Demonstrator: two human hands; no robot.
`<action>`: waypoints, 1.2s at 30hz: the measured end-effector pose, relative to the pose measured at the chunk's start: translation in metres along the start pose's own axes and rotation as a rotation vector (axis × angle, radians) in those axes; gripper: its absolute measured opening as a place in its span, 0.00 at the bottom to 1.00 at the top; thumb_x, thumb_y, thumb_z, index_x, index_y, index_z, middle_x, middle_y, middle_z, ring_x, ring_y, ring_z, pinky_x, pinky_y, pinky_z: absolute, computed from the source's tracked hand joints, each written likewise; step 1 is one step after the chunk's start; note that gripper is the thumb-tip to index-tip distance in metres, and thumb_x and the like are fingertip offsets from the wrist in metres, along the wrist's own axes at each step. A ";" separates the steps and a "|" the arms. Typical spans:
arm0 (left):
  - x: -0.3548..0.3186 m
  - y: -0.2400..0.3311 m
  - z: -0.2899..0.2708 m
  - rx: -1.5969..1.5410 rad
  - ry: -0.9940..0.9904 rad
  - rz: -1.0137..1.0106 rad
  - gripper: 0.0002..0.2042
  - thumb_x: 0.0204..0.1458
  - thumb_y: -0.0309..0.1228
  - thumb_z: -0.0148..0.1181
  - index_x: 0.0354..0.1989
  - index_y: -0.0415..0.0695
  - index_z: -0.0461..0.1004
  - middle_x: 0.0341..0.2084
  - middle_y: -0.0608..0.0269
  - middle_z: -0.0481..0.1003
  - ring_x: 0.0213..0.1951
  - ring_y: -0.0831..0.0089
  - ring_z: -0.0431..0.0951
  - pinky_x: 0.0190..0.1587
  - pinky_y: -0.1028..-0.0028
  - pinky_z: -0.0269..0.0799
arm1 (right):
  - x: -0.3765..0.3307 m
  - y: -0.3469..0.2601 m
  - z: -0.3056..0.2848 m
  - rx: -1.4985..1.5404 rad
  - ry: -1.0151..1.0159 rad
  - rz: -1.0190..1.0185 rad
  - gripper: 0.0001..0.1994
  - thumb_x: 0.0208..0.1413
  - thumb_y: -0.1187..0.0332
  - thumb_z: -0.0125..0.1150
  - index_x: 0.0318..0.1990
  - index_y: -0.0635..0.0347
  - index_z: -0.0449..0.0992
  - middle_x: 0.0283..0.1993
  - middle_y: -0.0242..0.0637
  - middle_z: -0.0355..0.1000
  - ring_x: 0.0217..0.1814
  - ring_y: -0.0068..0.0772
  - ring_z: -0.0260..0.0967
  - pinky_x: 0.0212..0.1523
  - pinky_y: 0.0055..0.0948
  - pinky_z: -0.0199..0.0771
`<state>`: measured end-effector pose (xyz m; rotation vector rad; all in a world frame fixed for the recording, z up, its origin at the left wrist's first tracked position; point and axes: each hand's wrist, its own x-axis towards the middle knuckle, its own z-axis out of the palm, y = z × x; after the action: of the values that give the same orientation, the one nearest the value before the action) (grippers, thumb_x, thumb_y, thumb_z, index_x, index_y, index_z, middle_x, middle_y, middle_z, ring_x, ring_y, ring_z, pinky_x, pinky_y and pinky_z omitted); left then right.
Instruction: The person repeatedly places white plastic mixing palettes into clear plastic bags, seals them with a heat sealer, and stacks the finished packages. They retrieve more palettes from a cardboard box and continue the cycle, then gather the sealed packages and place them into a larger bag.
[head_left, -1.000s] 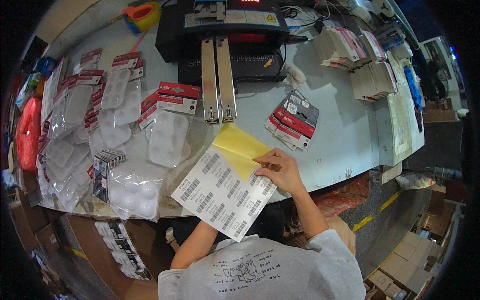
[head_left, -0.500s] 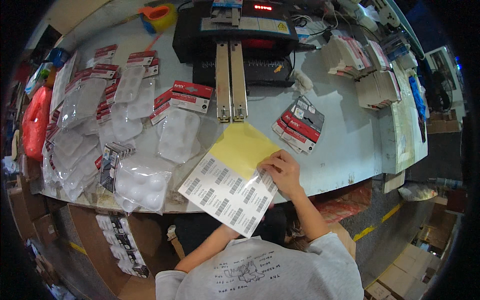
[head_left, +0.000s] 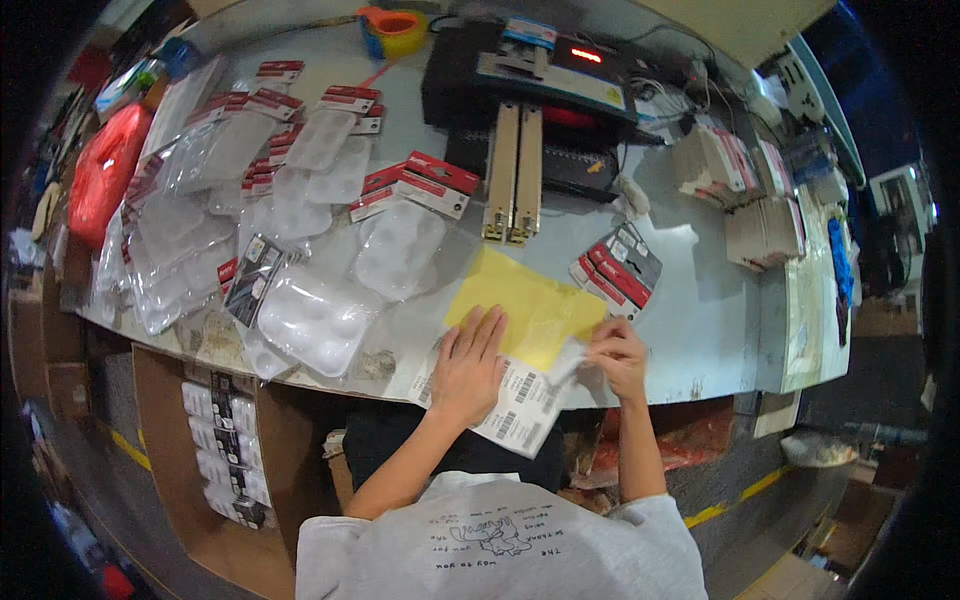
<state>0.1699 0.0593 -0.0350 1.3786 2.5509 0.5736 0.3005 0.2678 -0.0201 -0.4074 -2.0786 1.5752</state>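
Note:
A sheet of barcode labels (head_left: 520, 410) lies at the table's front edge, its far part bare yellow backing (head_left: 525, 305). My left hand (head_left: 468, 368) is spread flat on the sheet, fingers pointing away from me and holding nothing. At the sheet's right side my right hand (head_left: 618, 355) pinches a blurred whitish label strip (head_left: 568, 362) that lifts off the backing. Just beyond that hand are several red and black header cards (head_left: 618, 270). Left of the sheet lies a bagged white plastic paint palette (head_left: 315, 318), and another bagged palette (head_left: 400, 250) is behind it.
A black machine (head_left: 540, 85) with a lit red display and two metal rails (head_left: 514, 170) stands at the back. More bagged palettes (head_left: 185, 240) pile up at left. Stacks of cards (head_left: 715, 165) stand at right. Below the table is an open carton (head_left: 160, 430) of packs.
My left hand has come up from under the sheet and now lies on top. My right hand has pulled a label strip up from the backing. The view has shifted, moving the table rightward.

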 end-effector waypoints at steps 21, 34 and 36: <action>-0.096 -0.098 -0.108 -0.124 0.716 -0.257 0.27 0.54 0.38 0.48 0.59 0.34 0.59 0.60 0.44 0.59 0.61 0.47 0.58 0.60 0.60 0.53 | 0.137 -0.109 0.266 -0.013 -0.716 0.238 0.07 0.52 0.69 0.61 0.31 0.64 0.74 0.28 0.27 0.70 0.30 0.14 0.63 0.33 0.17 0.64; -0.101 -0.101 -0.088 -0.002 0.616 -0.322 0.25 0.58 0.41 0.44 0.59 0.37 0.60 0.60 0.51 0.59 0.62 0.54 0.58 0.58 0.62 0.55 | 0.122 -0.100 0.271 -0.368 -0.274 -0.049 0.07 0.56 0.70 0.54 0.38 0.65 0.72 0.37 0.42 0.72 0.36 0.33 0.70 0.37 0.28 0.68; -0.101 -0.106 -0.094 -0.249 0.875 -0.470 0.25 0.57 0.42 0.45 0.58 0.36 0.61 0.58 0.51 0.62 0.59 0.53 0.60 0.56 0.62 0.57 | 0.123 -0.095 0.265 -0.515 -0.270 0.056 0.13 0.57 0.67 0.51 0.45 0.67 0.70 0.43 0.52 0.70 0.47 0.45 0.68 0.46 0.37 0.67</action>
<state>0.1130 -0.1001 0.0040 0.4264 3.0966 1.5834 0.0578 0.0897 0.0407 -0.4496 -2.7060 1.1553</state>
